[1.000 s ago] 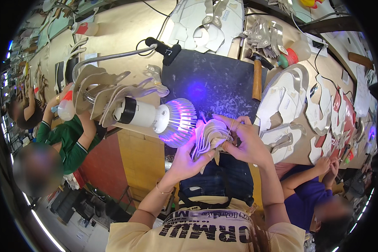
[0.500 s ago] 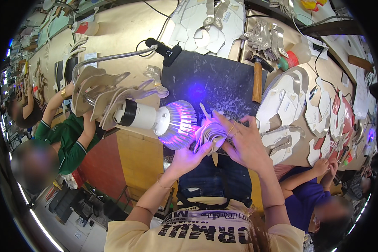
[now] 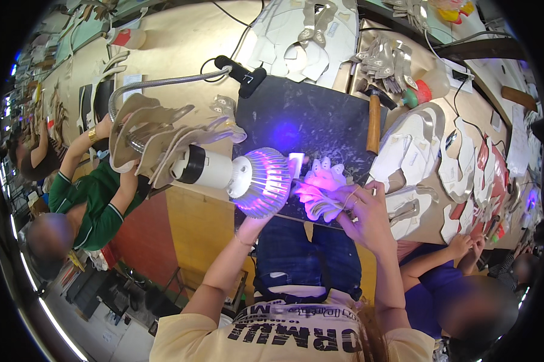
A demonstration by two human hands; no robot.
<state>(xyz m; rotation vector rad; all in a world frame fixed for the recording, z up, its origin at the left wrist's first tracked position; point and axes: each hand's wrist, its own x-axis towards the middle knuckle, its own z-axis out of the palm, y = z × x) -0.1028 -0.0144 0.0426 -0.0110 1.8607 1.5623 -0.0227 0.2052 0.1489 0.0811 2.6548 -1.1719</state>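
Observation:
Under the purple light, my right hand [image 3: 367,216] grips a fanned bundle of pale cut shoe-upper pieces [image 3: 321,194], with small holes along their upper ends. The bundle is over the near edge of a dark work mat [image 3: 326,114]. My left hand [image 3: 252,224] reaches behind the ribbed lamp head [image 3: 261,183], which covers its fingers. A small white block-like thing [image 3: 295,165] shows between the lamp and the bundle; what holds it, if anything, is hidden.
A wooden-handled hammer [image 3: 374,123] lies at the mat's right edge. White and grey cut pieces [image 3: 414,142] cover the right side. The lamp's flexible neck [image 3: 163,84] arches leftward beside stacked beige pieces [image 3: 163,130]. Other people work at left, in a green shirt [image 3: 97,205], and at right.
The bundle, curled between both hands before, is now spread out in my right hand. My left hand has moved left behind the lamp, and the white thing has come into view.

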